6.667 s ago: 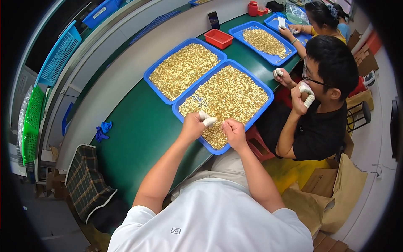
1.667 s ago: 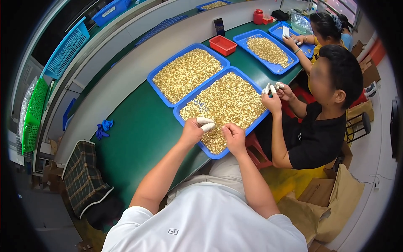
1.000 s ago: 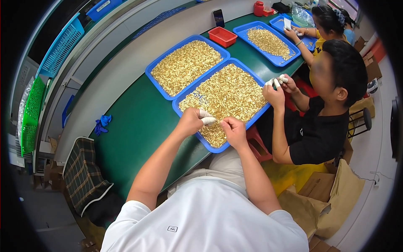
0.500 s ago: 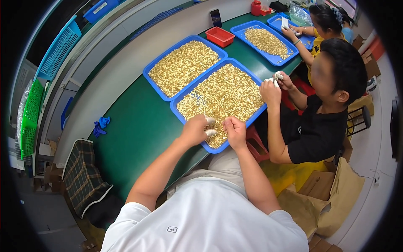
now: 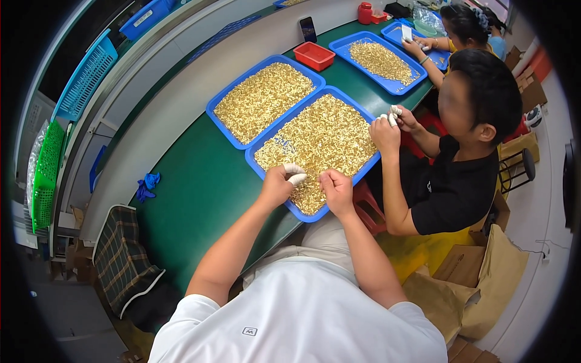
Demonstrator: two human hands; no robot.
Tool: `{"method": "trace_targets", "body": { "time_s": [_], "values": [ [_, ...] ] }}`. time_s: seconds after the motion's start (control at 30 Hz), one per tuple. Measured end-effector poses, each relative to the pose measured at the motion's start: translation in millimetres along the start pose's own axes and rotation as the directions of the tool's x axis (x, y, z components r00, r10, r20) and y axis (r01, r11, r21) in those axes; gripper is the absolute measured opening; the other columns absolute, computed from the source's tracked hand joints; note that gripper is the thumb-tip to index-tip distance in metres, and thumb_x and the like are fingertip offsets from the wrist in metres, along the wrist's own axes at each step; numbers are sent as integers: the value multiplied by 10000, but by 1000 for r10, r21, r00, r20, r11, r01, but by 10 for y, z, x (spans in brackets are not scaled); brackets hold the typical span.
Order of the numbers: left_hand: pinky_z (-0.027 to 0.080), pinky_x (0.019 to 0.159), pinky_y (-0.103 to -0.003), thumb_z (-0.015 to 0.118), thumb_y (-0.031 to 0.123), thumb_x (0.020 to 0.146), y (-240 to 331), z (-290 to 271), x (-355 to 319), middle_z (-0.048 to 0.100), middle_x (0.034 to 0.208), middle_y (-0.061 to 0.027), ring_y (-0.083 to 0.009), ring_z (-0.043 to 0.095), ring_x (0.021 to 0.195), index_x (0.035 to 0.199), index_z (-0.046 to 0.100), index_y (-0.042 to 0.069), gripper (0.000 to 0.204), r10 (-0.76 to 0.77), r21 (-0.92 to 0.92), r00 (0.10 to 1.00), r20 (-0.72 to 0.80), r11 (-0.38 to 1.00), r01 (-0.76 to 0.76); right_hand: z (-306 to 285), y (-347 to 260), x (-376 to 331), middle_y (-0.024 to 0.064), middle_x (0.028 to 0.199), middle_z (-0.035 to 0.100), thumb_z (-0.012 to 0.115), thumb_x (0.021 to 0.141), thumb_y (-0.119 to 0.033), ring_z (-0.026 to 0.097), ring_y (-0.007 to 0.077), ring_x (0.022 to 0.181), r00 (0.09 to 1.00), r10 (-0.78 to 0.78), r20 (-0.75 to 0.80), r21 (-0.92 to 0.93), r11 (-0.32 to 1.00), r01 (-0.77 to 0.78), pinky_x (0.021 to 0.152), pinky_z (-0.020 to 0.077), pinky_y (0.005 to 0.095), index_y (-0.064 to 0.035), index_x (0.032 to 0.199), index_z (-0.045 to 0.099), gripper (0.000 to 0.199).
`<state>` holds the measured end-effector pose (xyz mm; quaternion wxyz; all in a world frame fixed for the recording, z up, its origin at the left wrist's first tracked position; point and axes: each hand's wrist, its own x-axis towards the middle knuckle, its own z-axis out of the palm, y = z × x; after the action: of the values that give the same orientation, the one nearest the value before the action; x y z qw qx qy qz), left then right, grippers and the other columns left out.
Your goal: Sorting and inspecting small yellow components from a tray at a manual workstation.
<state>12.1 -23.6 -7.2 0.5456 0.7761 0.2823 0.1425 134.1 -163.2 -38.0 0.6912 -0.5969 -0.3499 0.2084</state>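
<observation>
Just above the near end of a blue tray [image 5: 261, 171] are both my hands. The tray is spread with many small gold-coloured metal pieces [image 5: 330, 130]. White finger covers sit on the thumb and a finger of my left hand [image 5: 281, 185], whose tips come together in a pinch. Whatever lies between those tips is too small to make out. Close by on the right, my right hand [image 5: 338, 191] has thumb and forefinger pressed together over the pieces. Anything in that pinch is hidden too.
Another blue tray of gold pieces [image 5: 263, 100] adjoins mine on the green table [image 5: 193, 169]. A red box [image 5: 314, 55], a phone [image 5: 307, 29] and a third tray [image 5: 378, 63] lie beyond. At right, a co-worker's hands [image 5: 393, 124] hover by my tray. Blue gloves [image 5: 147, 186] lie left.
The thumb and finger of my left hand have closed toward each other; they were apart over the pieces before. My right hand has shifted only slightly, still pinched.
</observation>
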Motion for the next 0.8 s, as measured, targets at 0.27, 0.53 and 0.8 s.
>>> {"method": "trace_targets", "body": {
  "time_s": [0.27,0.53,0.8],
  "values": [
    [518,690,-247,666,65,926,64,-62,38,705,906,-51,-122,643,765,1031,671,27,112,-173,-606,985,-7,784,133,-3,-47,-1,39,632,599,599,962,-139,530,76,564,1000,-5,0,-34,999,5,518,412,259,16,814,652,220],
    [519,719,-262,665,63,927,64,-11,13,681,895,-49,-133,629,776,1016,666,30,95,-136,-698,990,43,704,128,1,-97,-4,43,637,613,608,959,-140,547,82,565,1000,-16,1,-87,996,16,521,426,263,17,819,651,215],
    [521,722,-262,680,50,912,67,-4,-25,684,909,-47,-132,633,775,1022,673,27,113,-99,-662,994,43,743,102,27,-138,-2,13,608,561,561,991,-163,494,62,554,998,-49,-27,-56,997,47,514,388,242,13,786,634,280]
  ]
}}
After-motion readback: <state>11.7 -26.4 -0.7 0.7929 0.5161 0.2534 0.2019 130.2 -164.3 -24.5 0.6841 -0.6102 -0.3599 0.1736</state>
